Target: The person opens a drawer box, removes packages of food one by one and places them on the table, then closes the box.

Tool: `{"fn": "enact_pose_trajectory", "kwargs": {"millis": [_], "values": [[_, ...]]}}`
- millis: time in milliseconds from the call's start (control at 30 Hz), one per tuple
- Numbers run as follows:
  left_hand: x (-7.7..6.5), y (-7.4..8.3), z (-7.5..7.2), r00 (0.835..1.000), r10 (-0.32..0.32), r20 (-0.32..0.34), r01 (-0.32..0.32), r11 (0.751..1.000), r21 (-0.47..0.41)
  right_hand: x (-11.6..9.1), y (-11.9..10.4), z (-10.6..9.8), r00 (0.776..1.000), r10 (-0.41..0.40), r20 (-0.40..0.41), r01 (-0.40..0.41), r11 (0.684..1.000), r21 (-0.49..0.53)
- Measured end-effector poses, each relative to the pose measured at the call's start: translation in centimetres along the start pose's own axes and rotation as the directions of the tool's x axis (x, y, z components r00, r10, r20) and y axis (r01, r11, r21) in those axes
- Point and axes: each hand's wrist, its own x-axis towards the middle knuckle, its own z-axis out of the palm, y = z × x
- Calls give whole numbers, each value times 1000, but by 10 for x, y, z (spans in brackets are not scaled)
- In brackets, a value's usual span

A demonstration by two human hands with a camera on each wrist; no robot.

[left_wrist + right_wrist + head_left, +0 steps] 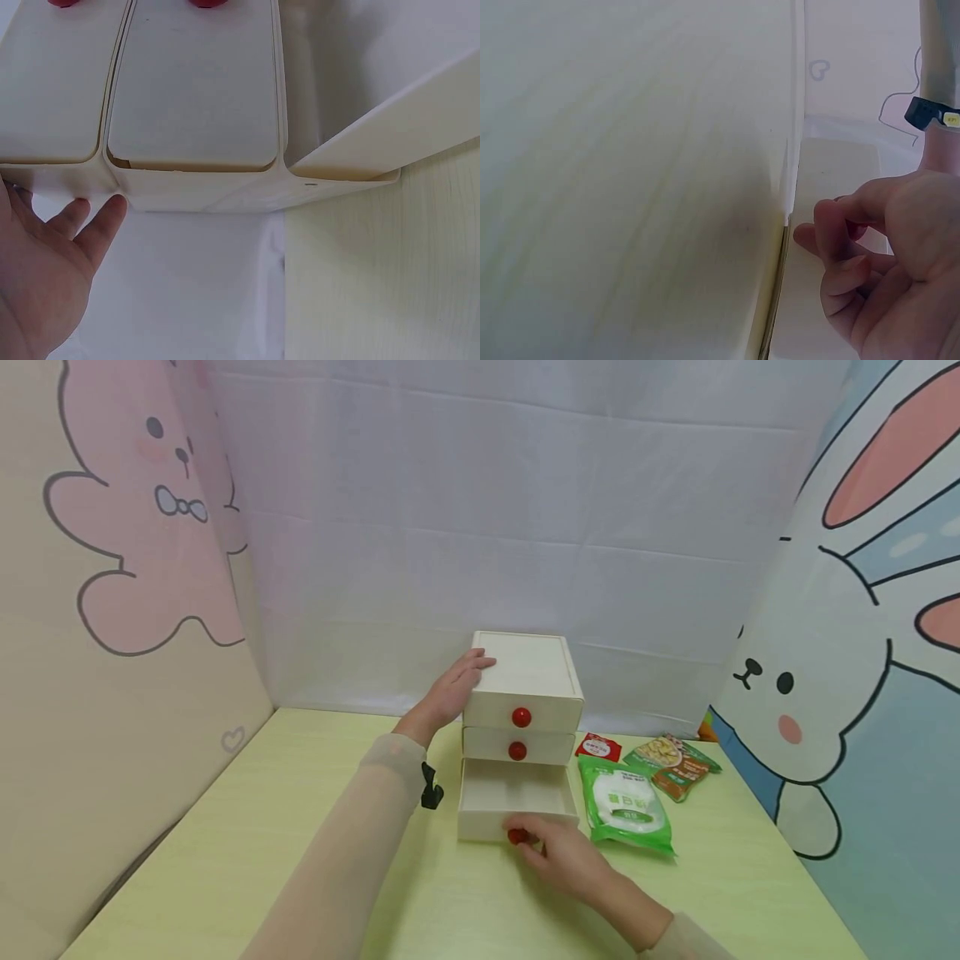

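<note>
A small white drawer cabinet (525, 664) with red knobs stands on the table. Its bottom drawer (480, 824) is pulled out, and its visible inside is bare. My right hand (566, 858) pinches the red knob (516, 836) of that drawer between thumb and fingers; in the right wrist view this hand (889, 259) largely hides the knob. My left hand (453, 687) rests against the cabinet's upper left side, fingertips over the top edge. The left wrist view shows that hand (56, 266) with fairly straight fingers touching the side wall. Both upper drawers are closed.
Right of the cabinet lies a green-and-white packet (628, 806). Behind it are a small red packet (598, 747) and a green-and-brown packet (675, 762). A white curtain (517, 527) hangs at the back, and printed panels flank the table (315, 793).
</note>
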Motion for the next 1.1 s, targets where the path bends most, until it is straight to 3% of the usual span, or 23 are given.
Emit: {"fn": "enact_pose_trajectory", "kwargs": {"millis": [667,867,1100], "values": [[-4,3,-2,1000,-6,8,6,1000,-2,26,8,3,998,51,-22,-50,999,21],[-5,3,-2,1000,-2,12,2,1000,-6,35,12,5,995,95,-20,-94,995,13],[-4,2,-2,1000,5,8,-5,1000,-7,43,16,6,989,149,11,-149,986,70]]}}
